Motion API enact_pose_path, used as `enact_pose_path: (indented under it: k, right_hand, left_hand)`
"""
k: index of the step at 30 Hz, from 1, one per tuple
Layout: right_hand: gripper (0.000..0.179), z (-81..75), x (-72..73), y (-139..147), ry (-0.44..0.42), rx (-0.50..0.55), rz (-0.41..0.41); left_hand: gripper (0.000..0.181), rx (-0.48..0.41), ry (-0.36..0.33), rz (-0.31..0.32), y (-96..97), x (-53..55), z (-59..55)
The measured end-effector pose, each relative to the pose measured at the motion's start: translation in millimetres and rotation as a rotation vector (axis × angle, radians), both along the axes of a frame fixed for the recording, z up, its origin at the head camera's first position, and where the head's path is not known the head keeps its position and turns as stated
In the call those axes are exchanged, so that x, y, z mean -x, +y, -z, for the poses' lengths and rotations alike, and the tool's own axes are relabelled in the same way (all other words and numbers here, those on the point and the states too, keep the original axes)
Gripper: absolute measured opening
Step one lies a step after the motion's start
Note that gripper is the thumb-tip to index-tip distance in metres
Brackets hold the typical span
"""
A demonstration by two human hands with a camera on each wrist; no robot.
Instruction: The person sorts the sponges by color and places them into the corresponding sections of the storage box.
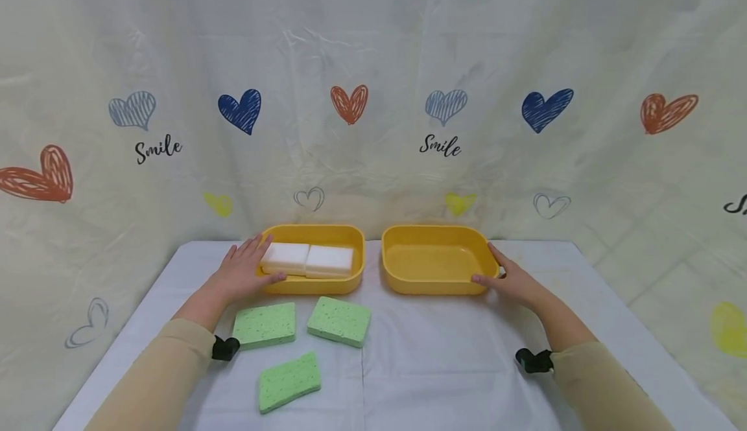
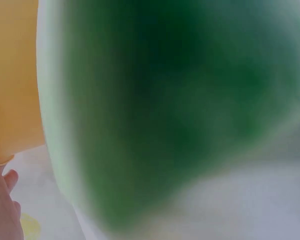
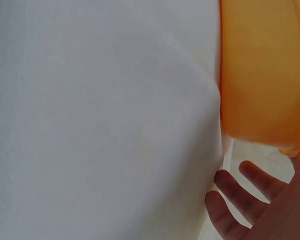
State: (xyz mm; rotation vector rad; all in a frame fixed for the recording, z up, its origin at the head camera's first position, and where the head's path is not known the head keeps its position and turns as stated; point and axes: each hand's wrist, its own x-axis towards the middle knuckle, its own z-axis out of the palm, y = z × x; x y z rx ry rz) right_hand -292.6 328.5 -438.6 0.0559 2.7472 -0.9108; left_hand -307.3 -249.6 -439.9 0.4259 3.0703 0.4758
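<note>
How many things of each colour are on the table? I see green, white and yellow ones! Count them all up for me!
Green sponges: 3
White blocks: 2
Yellow trays: 2
Total: 7
</note>
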Motion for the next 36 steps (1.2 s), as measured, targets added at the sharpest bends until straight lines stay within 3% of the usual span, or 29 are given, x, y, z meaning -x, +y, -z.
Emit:
enact_pose_path:
  k: [11, 19, 29, 36]
  right_hand:
    - [0.125, -2.7, -2.1, -1, -0.020, -0.003, 0.012]
    - [0.121, -7.2, -2.6, -1, -0.024, -0.005, 0.002]
    - [0.124, -6.2, -2.1, 1, -0.035, -0.003, -0.002]
    - [0.124, -2.7, 1.6, 3, -0.034, -0.004, -0.001]
  left_hand:
    - [0.109, 0.004, 0.008, 0.013, 2.4, -1.4, -8.0]
    - [0.103, 0.029, 0.105, 0.114, 11.9, -10.6, -20.4]
    - [0.090, 0.042, 0.142, 0.216, 33.5, -31.9, -31.3]
    - [0.083, 0.061, 0.252, 0.321, 47.6, -54.0, -33.2]
